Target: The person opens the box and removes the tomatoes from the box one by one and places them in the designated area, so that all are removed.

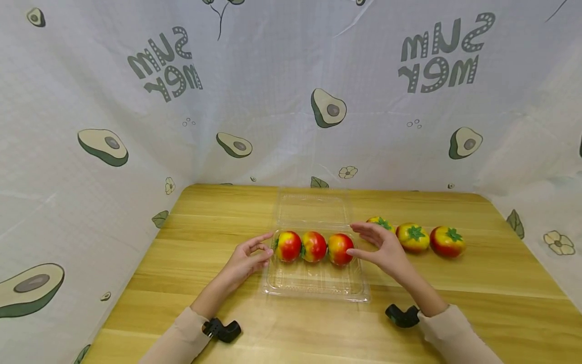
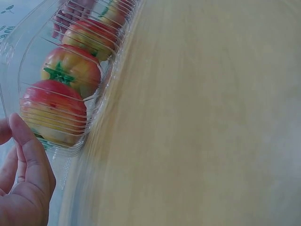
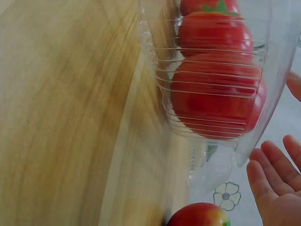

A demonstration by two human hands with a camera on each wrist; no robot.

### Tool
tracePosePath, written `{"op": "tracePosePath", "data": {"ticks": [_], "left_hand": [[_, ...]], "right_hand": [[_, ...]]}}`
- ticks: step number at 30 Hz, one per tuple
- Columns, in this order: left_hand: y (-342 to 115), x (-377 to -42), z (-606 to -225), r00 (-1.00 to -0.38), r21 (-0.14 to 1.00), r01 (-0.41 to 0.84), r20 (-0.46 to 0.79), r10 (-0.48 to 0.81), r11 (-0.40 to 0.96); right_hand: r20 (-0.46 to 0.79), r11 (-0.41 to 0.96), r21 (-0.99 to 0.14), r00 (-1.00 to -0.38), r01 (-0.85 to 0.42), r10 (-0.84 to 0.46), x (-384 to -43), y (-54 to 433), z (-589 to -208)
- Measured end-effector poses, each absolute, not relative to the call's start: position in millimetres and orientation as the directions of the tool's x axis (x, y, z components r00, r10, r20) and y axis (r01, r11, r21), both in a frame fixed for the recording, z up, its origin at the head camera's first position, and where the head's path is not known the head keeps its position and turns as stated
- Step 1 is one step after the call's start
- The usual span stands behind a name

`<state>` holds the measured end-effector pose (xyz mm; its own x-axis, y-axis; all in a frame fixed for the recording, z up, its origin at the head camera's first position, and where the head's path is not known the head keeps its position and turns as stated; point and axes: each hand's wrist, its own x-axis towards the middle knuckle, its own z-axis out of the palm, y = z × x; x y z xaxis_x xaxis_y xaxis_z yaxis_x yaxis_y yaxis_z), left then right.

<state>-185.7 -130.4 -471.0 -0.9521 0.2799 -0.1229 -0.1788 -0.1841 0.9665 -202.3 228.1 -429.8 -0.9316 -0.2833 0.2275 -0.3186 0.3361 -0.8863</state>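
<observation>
A clear plastic clamshell box (image 1: 313, 290) lies with its lid (image 1: 313, 208) folded back. Three red-and-yellow toy tomatoes sit in a row along its back half: a left one (image 1: 288, 246), a middle one (image 1: 313, 246) and a right one (image 1: 340, 249). My left hand (image 1: 247, 259) is at the box's left rim, thumb and a finger pinching the edge in the left wrist view. On the other side my right hand (image 1: 384, 248) is spread, fingers extended beside the right rim, thumb tip over the right tomato. No object is in its grasp.
Three more toy tomatoes stand right of the box on the wooden table (image 1: 204, 217): one (image 1: 381, 222) partly behind my right hand, another (image 1: 413, 237), and the farthest (image 1: 447, 241). A white cloth with avocado prints (image 1: 273, 101) hangs around the table.
</observation>
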Motion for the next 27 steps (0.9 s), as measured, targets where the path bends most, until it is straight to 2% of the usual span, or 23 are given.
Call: {"op": "tracePosePath", "data": {"ticks": [11, 19, 27], "left_hand": [[-130, -185, -471, -0.953, 0.967, -0.182, -0.129, 0.273, -0.177], [-129, -185, -470, -0.956, 0.966, -0.182, -0.130, 0.263, -0.184], [-129, -184, -469, -0.955, 0.967, -0.180, -0.128, 0.266, -0.181]], "right_hand": [[0.308, 0.368, -0.829, -0.894, -0.420, -0.325, -206, 221, -437], [0.287, 0.437, -0.799, -0.900, -0.413, -0.327, -206, 215, -437], [0.286, 0.444, -0.796, -0.902, -0.412, -0.324, -205, 210, -440]]}}
